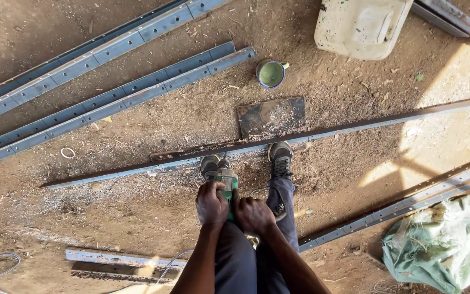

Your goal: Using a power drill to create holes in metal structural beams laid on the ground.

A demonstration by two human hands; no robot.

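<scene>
under both hands, a half-hidden green grinder.

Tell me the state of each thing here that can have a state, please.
Green handheld power tool: gripped by both hands, over the bar.
Left hand: closed on it.
Right hand: closed on it.
Long grey metal angle bar: flat on the ground, under both shoes.
Green enamel mug: upright.
White plastic jerrycan: lying flat.
Green cloth sack: crumpled.

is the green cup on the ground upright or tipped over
Upright: the green cup stands on the dirt with its round open mouth facing up and its handle out to the side.
</scene>
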